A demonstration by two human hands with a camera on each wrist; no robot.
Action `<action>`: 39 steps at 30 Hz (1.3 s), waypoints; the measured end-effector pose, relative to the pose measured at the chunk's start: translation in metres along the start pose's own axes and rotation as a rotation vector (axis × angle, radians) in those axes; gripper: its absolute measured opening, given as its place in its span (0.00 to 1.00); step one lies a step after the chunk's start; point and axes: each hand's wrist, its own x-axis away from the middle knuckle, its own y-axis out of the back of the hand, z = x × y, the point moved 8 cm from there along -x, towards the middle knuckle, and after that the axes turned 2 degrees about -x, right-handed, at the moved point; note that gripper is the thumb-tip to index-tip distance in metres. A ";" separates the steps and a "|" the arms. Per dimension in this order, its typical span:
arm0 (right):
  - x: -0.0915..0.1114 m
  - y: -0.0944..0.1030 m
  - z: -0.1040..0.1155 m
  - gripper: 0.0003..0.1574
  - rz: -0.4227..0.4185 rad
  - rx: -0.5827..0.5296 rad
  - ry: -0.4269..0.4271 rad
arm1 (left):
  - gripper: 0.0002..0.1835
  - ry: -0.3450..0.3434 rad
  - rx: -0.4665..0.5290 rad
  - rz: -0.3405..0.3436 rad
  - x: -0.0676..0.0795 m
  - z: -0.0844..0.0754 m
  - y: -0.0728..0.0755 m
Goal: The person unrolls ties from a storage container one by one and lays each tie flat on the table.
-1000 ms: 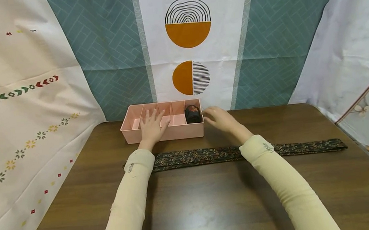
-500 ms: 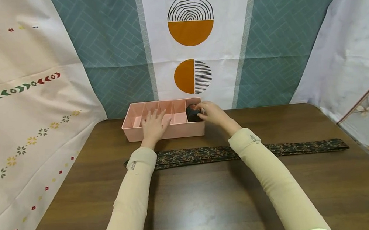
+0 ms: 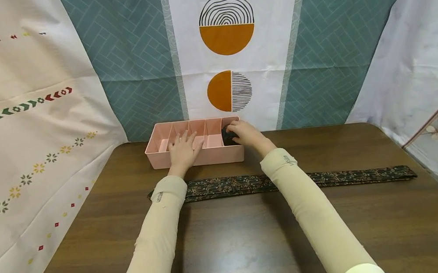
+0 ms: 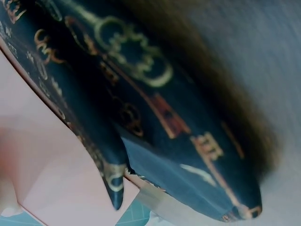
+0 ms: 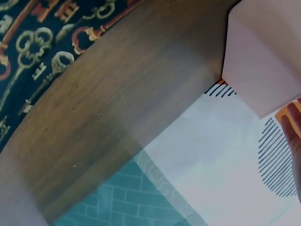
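Observation:
A pink divided box stands at the back of the table. Its rightmost compartment holds a small black rounded bundle, partly covered by my right hand. The fingers of that hand curl over the bundle, thumb on the near side. My left hand rests with spread fingers over the box's front wall, left of its middle. A dark necktie with a key print lies flat across the table, passing under both forearms. Close up in the left wrist view, the necktie shows a pointed end.
Dividers split the box into several compartments. The wooden table extends toward me and to both sides. Right behind the box hangs a patterned cloth, with further cloths along the left and right sides.
My right hand has moved left from beside the box's right end to over the black bundle, now covering part of it. The left hand stays on the box. The view has shifted slightly.

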 end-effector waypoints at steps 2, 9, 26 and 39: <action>-0.001 -0.004 -0.001 0.20 0.018 0.020 -0.011 | 0.31 0.001 -0.003 0.002 0.001 0.000 -0.001; -0.003 -0.008 -0.007 0.22 0.001 -0.026 -0.073 | 0.32 -0.006 0.015 0.004 0.000 -0.001 -0.003; -0.014 -0.023 -0.013 0.25 0.098 -0.030 -0.258 | 0.33 0.003 0.016 -0.001 0.000 -0.001 0.000; -0.013 -0.027 -0.017 0.21 0.076 -0.086 -0.283 | 0.33 0.014 0.022 0.018 0.000 0.002 -0.002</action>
